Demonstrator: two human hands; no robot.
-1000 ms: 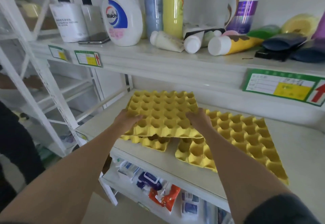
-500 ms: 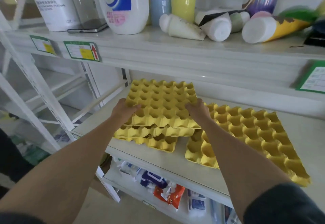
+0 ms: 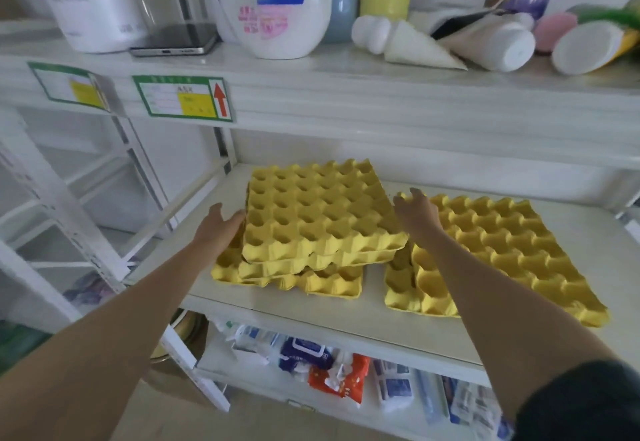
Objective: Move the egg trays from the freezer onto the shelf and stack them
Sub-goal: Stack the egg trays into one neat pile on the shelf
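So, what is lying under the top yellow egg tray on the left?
Under the top tray lie more yellow trays, shifted so their front edges stick out. How many is unclear; their middle parts are covered.

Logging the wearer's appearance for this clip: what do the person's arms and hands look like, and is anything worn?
Both forearms are bare. The left hand and right hand wear no gloves, rings or watch. A dark sleeve covers the right upper arm.

Yellow moulded egg trays (image 3: 322, 229) are lying cup-side up in a skewed stack on the white shelf (image 3: 346, 312); another yellow tray (image 3: 512, 250) is lying flat just beside, at 3 o'clock.
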